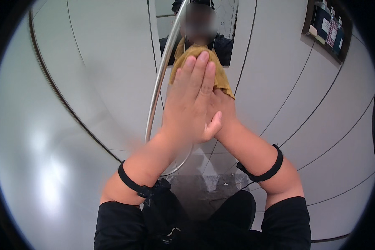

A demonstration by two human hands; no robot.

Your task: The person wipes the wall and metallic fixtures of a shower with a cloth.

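My left hand point(190, 97) is flat, its straight fingers pointing up the view and its thumb out to the right. It lies across my right hand point(222, 104), covering much of it. A mustard-yellow cloth point(223, 78) drapes over the far part of my right hand, so those fingers are hidden. My left fingers rest against or just over the cloth; the exact contact cannot be told. Beyond the cloth, a wall mirror point(227, 34) reflects a person in dark clothing and part of the cloth.
A curved metal rail point(159, 78) runs close along the left of my hands. Light wall panels surround the mirror. At the upper right, a dark-framed niche point(328, 51) holds several bottles point(332, 28) with pump or spray tops. Dark stone-like flooring point(190, 190) shows between my knees.
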